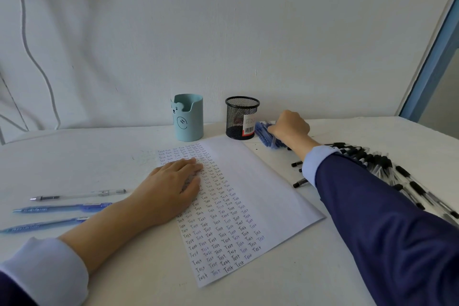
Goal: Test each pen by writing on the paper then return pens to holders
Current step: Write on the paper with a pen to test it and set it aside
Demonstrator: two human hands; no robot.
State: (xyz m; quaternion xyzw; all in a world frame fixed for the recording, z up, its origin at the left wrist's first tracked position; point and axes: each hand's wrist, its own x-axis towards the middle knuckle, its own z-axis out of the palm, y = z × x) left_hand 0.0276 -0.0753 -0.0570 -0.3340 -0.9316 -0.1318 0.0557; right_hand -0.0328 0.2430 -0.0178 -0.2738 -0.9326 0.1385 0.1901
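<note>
My left hand (173, 186) presses flat, fingers straight, on the white written-on paper sheet (248, 181) while my right hand (291, 126) curls round blue plastic pens (265, 135) just right of the black wire-mesh holder (242, 117).

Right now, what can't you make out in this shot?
All head view.
Right hand fingertips: hidden behind its own knuckles, so any grip on the blue pens is unclear.
Black pens: partly covered by the right sleeve, cut off at the right edge.
Blue holder inside: hidden by its wall.
</note>
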